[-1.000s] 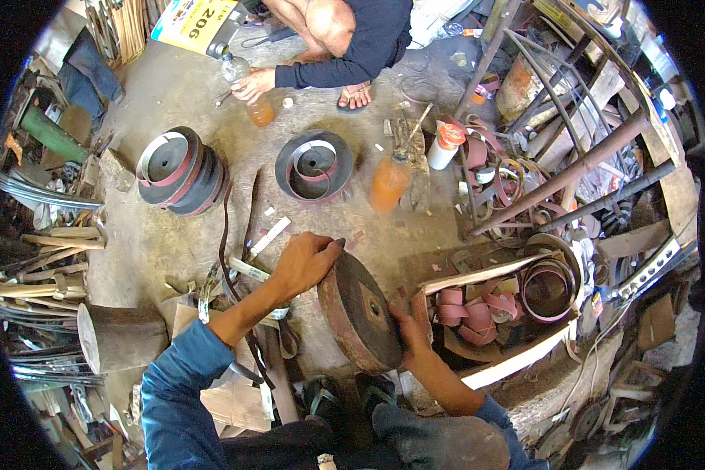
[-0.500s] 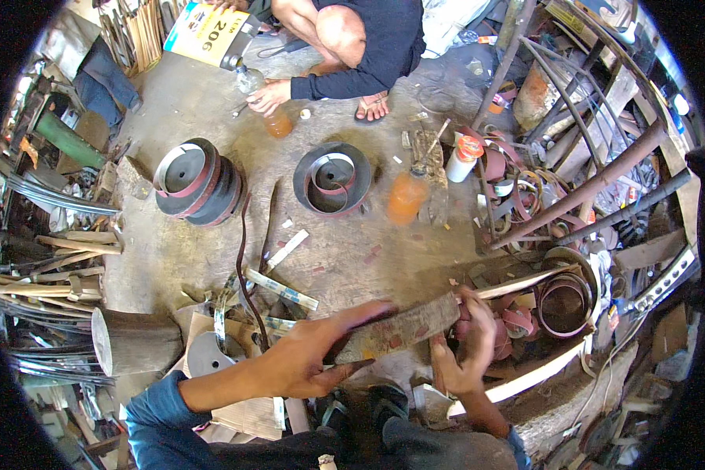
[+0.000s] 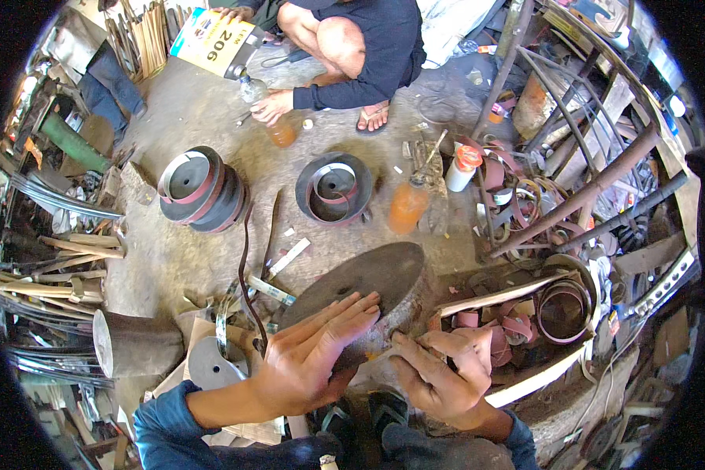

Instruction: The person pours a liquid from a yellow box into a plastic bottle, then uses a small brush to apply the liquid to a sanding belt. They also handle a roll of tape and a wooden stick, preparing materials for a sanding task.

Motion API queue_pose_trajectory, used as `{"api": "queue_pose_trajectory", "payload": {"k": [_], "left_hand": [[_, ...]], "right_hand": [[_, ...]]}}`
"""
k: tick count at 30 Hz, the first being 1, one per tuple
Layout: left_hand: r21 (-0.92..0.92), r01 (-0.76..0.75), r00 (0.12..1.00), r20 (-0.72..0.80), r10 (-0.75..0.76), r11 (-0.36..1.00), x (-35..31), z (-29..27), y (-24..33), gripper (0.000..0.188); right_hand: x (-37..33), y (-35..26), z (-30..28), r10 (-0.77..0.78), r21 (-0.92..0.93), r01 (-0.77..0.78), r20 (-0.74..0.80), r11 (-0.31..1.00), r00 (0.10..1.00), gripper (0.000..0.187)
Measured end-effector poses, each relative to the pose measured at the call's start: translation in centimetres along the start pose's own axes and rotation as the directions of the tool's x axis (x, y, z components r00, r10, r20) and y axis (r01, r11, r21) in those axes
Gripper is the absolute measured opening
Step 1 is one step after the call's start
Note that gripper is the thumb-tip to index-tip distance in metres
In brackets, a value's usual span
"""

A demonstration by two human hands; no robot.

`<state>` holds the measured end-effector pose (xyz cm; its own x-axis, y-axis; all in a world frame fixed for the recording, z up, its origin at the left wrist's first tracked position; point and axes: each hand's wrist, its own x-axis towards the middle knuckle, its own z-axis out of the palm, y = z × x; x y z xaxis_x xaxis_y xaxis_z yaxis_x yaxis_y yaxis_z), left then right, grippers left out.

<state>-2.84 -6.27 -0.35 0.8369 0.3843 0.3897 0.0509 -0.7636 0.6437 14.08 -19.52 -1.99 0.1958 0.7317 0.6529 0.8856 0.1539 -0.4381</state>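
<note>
A thick dark wheel (image 3: 360, 274) is tilted in front of me, its flat face upward and its rough, worn rim toward my right hand. My left hand (image 3: 313, 352) grips it at the near left, fingers stretched over the face and thumb down by the rim. Against the rim, my right hand (image 3: 446, 372) has its fingers curled in and pressed together. Whatever lies between those fingertips is too small to make out. Beyond the wheel stand a black wheel with a reddish abrasive band (image 3: 333, 190) and a stack of similar wheels (image 3: 204, 190).
A bottle of orange liquid (image 3: 408, 207) stands beside an orange-capped white bottle (image 3: 463, 168). At right is a wooden trough (image 3: 517, 392) of abrasive strips. Across from me a crouching person (image 3: 360, 55) tips a yellow-labelled can (image 3: 215, 43) over a clear bottle (image 3: 252, 90). A log (image 3: 137, 345) lies left.
The wheel has turned from nearly edge-on to showing its broad face. My left fingers now lie across it, and my right hand has moved lower, its fingers curled at the rim.
</note>
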Motion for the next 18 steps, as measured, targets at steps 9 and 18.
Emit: {"api": "queue_pose_trajectory", "payload": {"k": [9, 18], "left_hand": [[0.514, 0.057, 0.996, -0.091, -0.012, 0.856, 0.5, 3.1, 0.9, 0.044], [0.488, 0.113, 0.994, -0.064, -0.094, 0.865, 0.7, 3.9, 0.6, 0.048]], "right_hand": [[0.1, 0.3, 1.4, 0.086, -0.095, -0.082, 0.036, 0.992, 0.996, 0.034], [0.4, 1.2, 2.5, 0.148, 0.014, -0.151, 0.105, 0.988, 0.983, 0.036]]}}
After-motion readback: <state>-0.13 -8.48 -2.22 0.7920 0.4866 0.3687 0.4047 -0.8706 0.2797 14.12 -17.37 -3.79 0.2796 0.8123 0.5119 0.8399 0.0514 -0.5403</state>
